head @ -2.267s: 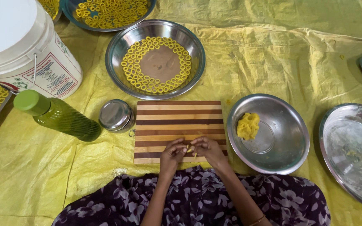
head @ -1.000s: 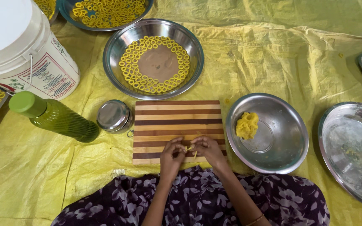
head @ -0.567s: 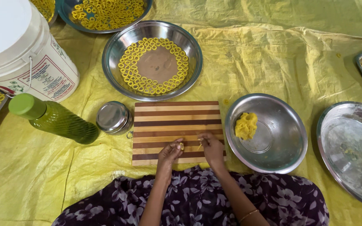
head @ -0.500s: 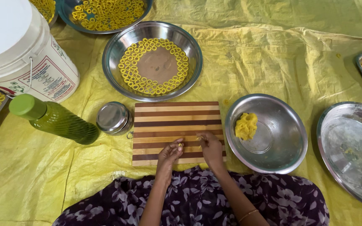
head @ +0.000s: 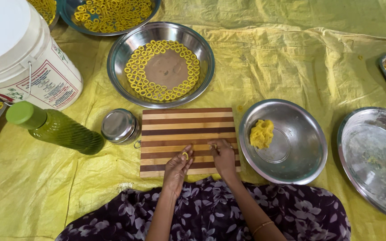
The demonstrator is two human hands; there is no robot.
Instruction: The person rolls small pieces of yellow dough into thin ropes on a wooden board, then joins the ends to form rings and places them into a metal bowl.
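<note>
Here my left hand (head: 177,166) rests on the striped wooden board (head: 187,126), and a small yellow dough ring (head: 185,155) sits at my fingertips; my fingers are loosely closed about it, pinching it lightly. My right hand (head: 223,156) lies just beside it on the same board, fingers curled down against the wood, and I cannot tell whether they hold anything. To the right of the board, touching its edge, stands a steel bowl (head: 304,156) with a lump of yellow dough (head: 262,133) in it. Beyond the board is a steel pan (head: 121,76) with dough rings (head: 157,93) laid around its floor. Left of the board sit a small round steel tin (head: 119,125), a green bottle (head: 54,127) lying on its side, and a white bucket (head: 23,58), all on the yellow sheet (head: 291,62).
</note>
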